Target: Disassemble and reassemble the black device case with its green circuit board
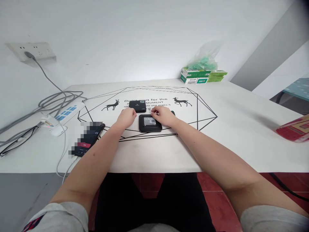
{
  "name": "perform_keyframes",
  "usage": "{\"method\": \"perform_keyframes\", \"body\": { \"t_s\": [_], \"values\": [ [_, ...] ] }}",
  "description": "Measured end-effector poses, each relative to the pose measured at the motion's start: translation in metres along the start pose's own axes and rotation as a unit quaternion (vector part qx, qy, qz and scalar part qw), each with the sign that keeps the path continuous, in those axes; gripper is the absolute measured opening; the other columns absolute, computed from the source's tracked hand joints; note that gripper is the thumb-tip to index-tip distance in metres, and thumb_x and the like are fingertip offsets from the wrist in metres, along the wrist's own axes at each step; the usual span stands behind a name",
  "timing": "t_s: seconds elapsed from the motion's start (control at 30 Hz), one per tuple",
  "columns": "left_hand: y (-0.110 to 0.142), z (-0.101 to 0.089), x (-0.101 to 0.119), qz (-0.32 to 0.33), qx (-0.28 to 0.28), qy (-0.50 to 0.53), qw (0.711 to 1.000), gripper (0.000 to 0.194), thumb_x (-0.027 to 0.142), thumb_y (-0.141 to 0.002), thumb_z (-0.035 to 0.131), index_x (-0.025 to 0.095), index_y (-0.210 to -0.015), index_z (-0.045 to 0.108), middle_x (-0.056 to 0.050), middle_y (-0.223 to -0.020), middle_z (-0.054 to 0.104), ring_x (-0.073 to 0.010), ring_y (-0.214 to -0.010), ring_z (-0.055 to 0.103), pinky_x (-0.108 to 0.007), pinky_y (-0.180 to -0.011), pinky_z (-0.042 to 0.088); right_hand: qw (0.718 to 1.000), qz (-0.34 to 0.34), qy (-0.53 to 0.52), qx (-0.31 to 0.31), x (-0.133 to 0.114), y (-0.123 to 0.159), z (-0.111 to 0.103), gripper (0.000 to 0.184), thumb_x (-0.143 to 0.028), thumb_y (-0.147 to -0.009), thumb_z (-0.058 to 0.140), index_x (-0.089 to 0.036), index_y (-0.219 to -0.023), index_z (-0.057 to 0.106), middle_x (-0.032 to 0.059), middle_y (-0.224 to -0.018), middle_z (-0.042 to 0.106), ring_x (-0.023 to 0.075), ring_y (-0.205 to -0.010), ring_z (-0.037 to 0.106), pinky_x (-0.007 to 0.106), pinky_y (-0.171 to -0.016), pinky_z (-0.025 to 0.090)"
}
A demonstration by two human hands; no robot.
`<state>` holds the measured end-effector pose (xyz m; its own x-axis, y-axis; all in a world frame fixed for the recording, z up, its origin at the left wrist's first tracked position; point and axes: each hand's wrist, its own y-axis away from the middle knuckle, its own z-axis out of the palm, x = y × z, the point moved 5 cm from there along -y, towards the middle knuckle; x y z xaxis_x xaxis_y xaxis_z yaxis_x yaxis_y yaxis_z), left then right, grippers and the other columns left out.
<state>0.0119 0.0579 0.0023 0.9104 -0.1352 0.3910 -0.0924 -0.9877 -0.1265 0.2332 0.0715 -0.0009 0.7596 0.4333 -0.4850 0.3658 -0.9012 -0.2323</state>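
A black hard drive enclosure tray [143, 129] lies on the white table, with a hard drive [149, 121] bearing a white label set in it. Just behind it and to the left is a black enclosure cover [137, 105], flat on the table. My left hand [127, 116] is closed beside the cover's front left corner; anything in its fingers is hidden. Over the tray's far right corner, my right hand [164, 115] has its fingers curled together near the label. What they pinch is too small to make out. A small dark object [173, 113] shows partly behind the right hand.
A smartphone [90, 138] lies left of my left forearm. Farther left are a power strip [70, 113] and coiled grey cables [58, 100]. Green-and-white boxes [195, 75] under a plastic bag [205, 58] stand by the wall. A red package [294, 129] sits at the right edge.
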Motion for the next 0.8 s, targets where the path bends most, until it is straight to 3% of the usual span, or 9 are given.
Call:
{"method": "perform_keyframes", "body": {
  "t_s": [0.07,0.13,0.23,0.3,0.43,0.53,0.63,0.8],
  "values": [
    [0.003,-0.003,0.009,0.014,-0.001,0.031,0.999,0.015,0.022,-0.102,0.062,0.022,-0.097,0.076,-0.006,-0.104,0.081,-0.0253,-0.098,0.073,-0.035,-0.088,0.056,0.998,-0.025,-0.043,0.035,-0.005,0.002,-0.005,0.02,-0.03,-0.099,0.061,-0.021,-0.111,0.075,0.0109,-0.121,0.081,0.026,-0.111,0.071,0.042,-0.106,0.052],
    [0.007,-0.005,0.022,0.042,-0.005,0.103,0.994,0.016,0.027,-0.104,0.061,0.022,-0.104,0.077,-0.004,-0.105,0.081,-0.0229,-0.096,0.072,-0.033,-0.088,0.057,0.986,-0.033,-0.153,0.05,-0.011,0.004,-0.007,0.021,-0.033,-0.099,0.064,-0.021,-0.112,0.074,0.0083,-0.11,0.082,0.0233,-0.1,0.073,0.041,-0.1,0.056],
    [0.014,-0.007,0.038,0.078,0.009,0.206,0.975,0.013,0.026,-0.1,0.064,0.02,-0.101,0.076,-0.004,-0.106,0.08,-0.0217,-0.096,0.07,-0.033,-0.092,0.056,0.933,0.008,-0.359,0.011,-0.017,0.007,-0.002,0.018,-0.039,-0.092,0.076,-0.022,-0.099,0.074,0.0032,-0.087,0.08,0.019,-0.079,0.072,0.036,-0.083,0.061],
    [0.017,-0.008,0.044,0.091,0.021,0.246,0.965,0.011,0.025,-0.098,0.066,0.019,-0.098,0.075,-0.004,-0.106,0.08,-0.021,-0.095,0.069,-0.033,-0.092,0.056,0.89,0.041,-0.454,-0.014,-0.02,0.009,0.003,0.026,-0.041,-0.082,0.089,-0.022,-0.091,0.073,0.0016,-0.079,0.078,0.0166,-0.073,0.071,0.033,-0.076,0.06],
    [0.021,-0.01,0.047,0.108,0.041,0.274,0.955,0.008,0.025,-0.095,0.07,0.021,-0.095,0.077,-0.003,-0.101,0.078,-0.0203,-0.091,0.067,-0.034,-0.09,0.055,0.817,0.084,-0.568,-0.048,-0.022,0.011,0.006,0.048,-0.041,-0.059,0.106,-0.021,-0.088,0.074,0.0009,-0.076,0.079,0.0129,-0.07,0.071,0.028,-0.07,0.06],
    [0.021,-0.013,0.047,0.111,0.052,0.277,0.953,0.004,0.025,-0.091,0.076,0.022,-0.091,0.078,-0.001,-0.098,0.075,-0.0197,-0.088,0.064,-0.034,-0.087,0.054,0.795,0.097,-0.595,-0.068,-0.022,0.012,0.005,0.05,-0.034,-0.053,0.108,-0.02,-0.087,0.075,0.0008,-0.077,0.079,0.0114,-0.07,0.07,0.027,-0.072,0.06],
    [0.02,-0.014,0.044,0.104,0.064,0.246,0.962,0.006,0.028,-0.093,0.077,0.022,-0.09,0.077,-0.001,-0.095,0.071,-0.0201,-0.086,0.062,-0.034,-0.083,0.053,0.819,0.083,-0.565,-0.057,-0.019,0.011,0.001,0.037,-0.028,-0.062,0.099,-0.02,-0.09,0.077,-0.0022,-0.072,0.074,0.0103,-0.066,0.064,0.027,-0.069,0.055],
    [0.018,-0.009,0.038,0.12,0.046,0.112,0.985,0.015,0.026,-0.103,0.064,0.021,-0.092,0.073,-0.005,-0.099,0.069,-0.0224,-0.09,0.065,-0.036,-0.087,0.053,0.934,0.011,-0.356,-0.036,0.0,0.003,-0.011,0.011,-0.023,-0.076,0.077,-0.021,-0.086,0.079,-0.0019,-0.073,0.072,0.0153,-0.075,0.064,0.034,-0.079,0.053]
  ]
}}
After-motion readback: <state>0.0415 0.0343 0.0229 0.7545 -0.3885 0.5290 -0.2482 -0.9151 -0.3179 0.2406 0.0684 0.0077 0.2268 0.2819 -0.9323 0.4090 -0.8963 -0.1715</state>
